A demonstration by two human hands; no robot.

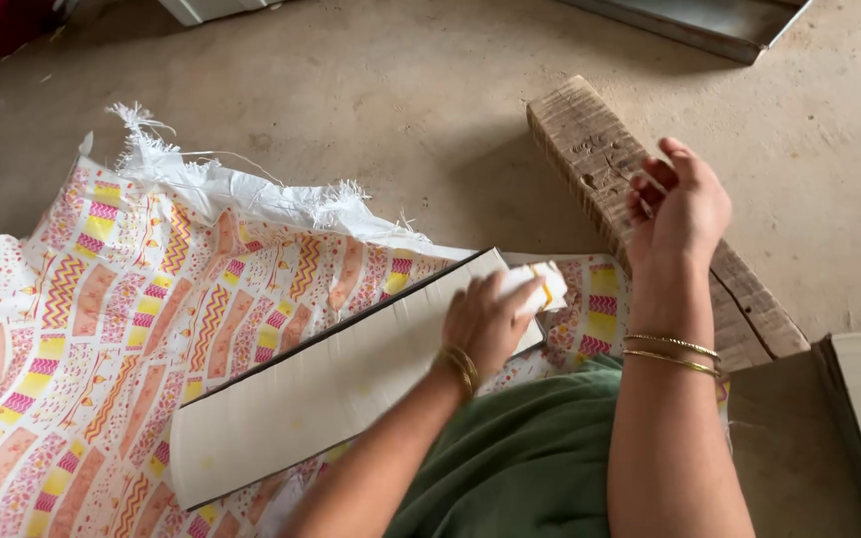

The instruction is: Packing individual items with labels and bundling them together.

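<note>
Fingers (650, 189) beside wooden block (590, 159)

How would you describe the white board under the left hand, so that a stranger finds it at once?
Start at the patterned sheet spread on the floor. On it lies a long board, with the left hand on its far end. It alone is plain white, with dark edges.

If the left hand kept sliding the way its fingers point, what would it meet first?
The left hand, holding a white wad on the white board, points up-right. It would likely cross the board's end onto the patterned sheet, then reach the wooden block; depth is unclear.
</note>
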